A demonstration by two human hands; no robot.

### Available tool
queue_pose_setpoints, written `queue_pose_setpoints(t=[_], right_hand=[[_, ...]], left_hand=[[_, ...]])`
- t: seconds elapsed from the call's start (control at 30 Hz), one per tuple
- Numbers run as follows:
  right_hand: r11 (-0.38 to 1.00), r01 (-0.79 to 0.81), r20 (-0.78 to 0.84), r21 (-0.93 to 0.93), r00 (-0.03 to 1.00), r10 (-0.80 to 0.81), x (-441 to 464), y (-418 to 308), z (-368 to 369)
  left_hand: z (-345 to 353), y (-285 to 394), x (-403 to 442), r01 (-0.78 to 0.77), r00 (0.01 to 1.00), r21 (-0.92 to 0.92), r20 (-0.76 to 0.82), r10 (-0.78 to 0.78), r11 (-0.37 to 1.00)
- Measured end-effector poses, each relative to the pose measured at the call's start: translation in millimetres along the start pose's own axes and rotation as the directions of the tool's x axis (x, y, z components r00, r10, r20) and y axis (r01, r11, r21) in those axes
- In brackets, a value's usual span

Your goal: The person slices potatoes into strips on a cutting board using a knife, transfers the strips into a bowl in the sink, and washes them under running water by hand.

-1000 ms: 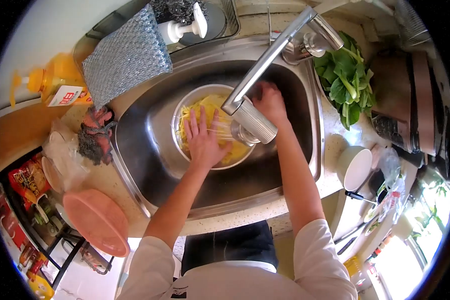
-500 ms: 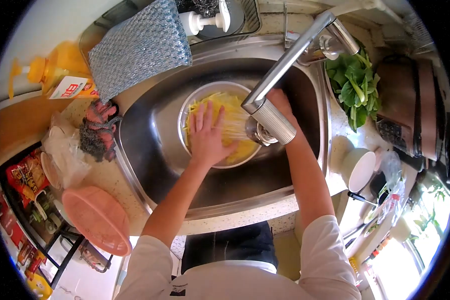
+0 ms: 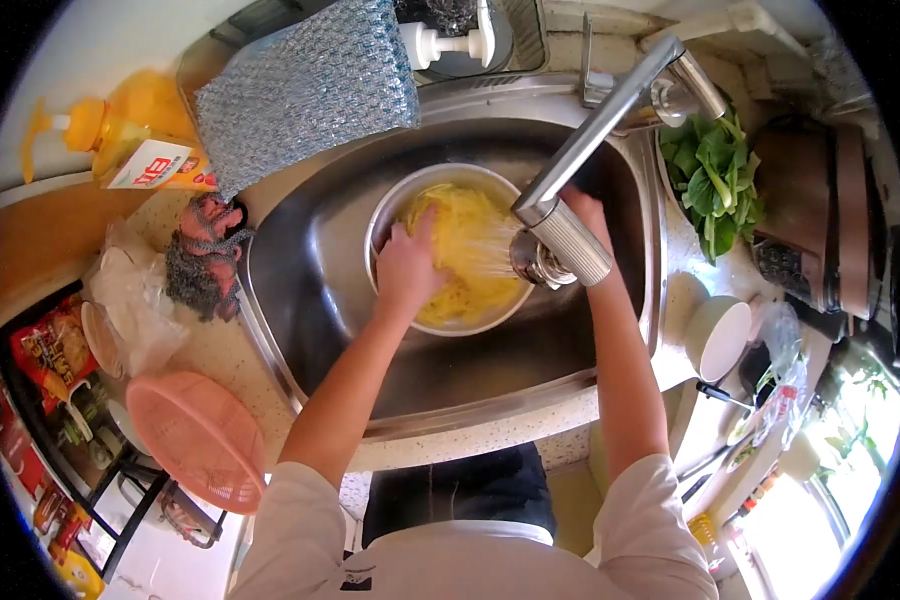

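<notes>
A round metal bowl (image 3: 375, 225) stands in the sink, holding yellow shredded strips (image 3: 475, 215) that look like potato, in water. My left hand (image 3: 410, 270) reaches into the bowl at its left side, fingertips among the strips and thumb apart from the fingers. Water sprays from the faucet (image 3: 560, 245) onto the strips. To the right of the bowl, beyond the spout, is my right hand (image 3: 587, 212); the faucet partly covers it and its fingers cannot be made out clearly.
Around the sink (image 3: 450, 395) are a pink colander (image 3: 195, 440), a yellow soap bottle (image 3: 140, 140), scrubbers (image 3: 208, 258) and a blue-grey cloth (image 3: 310, 95). Leafy greens (image 3: 710, 175) and a white bowl (image 3: 720, 338) sit on the right. The faucet arm (image 3: 605, 125) reaches over the basin.
My left hand has gone from lying spread over the strips to dipping its fingers among them. My right hand has shifted slightly. The view has moved a little.
</notes>
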State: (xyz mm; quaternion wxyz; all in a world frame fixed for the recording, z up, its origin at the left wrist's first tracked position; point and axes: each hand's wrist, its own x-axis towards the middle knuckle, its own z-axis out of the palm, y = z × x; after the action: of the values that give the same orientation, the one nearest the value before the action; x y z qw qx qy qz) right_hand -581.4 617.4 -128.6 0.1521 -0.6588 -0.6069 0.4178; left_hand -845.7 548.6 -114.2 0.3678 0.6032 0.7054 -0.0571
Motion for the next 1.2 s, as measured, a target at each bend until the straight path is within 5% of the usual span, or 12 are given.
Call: queue_pose_setpoints(t=[0.1, 0.17, 0.23, 0.27, 0.33, 0.5, 0.7, 0.77, 0.87, 0.93, 1.1, 1.2], right_hand=[[0.930, 0.182, 0.034, 0.318, 0.979, -0.203, -41, -10, 24], [0.941, 0.214, 0.130, 0.262, 0.958, -0.254, -53, 28, 74], [0.908, 0.032, 0.212, 0.417, 0.968, -0.132, -51, 73, 122], [0.762, -0.149, 0.254, 0.630, 0.967, -0.021, -49, 86, 141], [0.639, -0.228, 0.307, 0.735, 0.951, -0.014, -48, 84, 153], [0.805, -0.045, 0.237, 0.592, 0.964, -0.120, -46, -25, 108], [0.958, 0.112, 0.009, 0.263, 0.993, -0.119, -17, -2, 143], [0.970, -0.016, 0.100, 0.241, 0.995, -0.008, -10, 3, 139], [0.681, -0.268, 0.328, 0.682, 0.944, 0.043, -18, 18, 114], [-0.099, -0.588, 0.584, 0.803, 0.809, -0.067, -17, 49, 107], [-0.011, -0.527, 0.520, 0.850, 0.842, -0.147, -40, -13, 55], [0.389, -0.381, 0.469, 0.839, 0.868, -0.162, -37, -17, 68]], left_hand=[[23, -30, 14, -0.180, 0.969, -0.176, -0.203, 0.143, 0.968], [12, -27, 9, -0.083, 0.990, -0.360, -0.133, 0.037, 0.929], [8, -27, 4, -0.074, 0.990, -0.458, -0.143, 0.008, 0.886], [12, -31, -1, -0.117, 0.981, -0.469, -0.194, 0.027, 0.876], [18, -35, -6, -0.131, 0.972, -0.559, -0.233, -0.004, 0.819], [28, -21, 14, 0.100, 0.970, -0.903, -0.004, -0.243, 0.418], [10, 4, 27, 0.235, 0.956, -0.927, 0.167, -0.240, 0.293], [13, 3, 26, 0.261, 0.945, -0.911, 0.173, -0.278, 0.320], [14, -2, 20, 0.198, 0.957, -0.902, 0.094, -0.273, 0.384], [15, -14, 14, 0.137, 0.971, -0.859, 0.019, -0.236, 0.494], [13, -43, -3, -0.065, 0.989, -0.582, -0.143, -0.023, 0.810], [28, -49, 5, -0.045, 0.997, -0.761, -0.073, -0.016, 0.647]])
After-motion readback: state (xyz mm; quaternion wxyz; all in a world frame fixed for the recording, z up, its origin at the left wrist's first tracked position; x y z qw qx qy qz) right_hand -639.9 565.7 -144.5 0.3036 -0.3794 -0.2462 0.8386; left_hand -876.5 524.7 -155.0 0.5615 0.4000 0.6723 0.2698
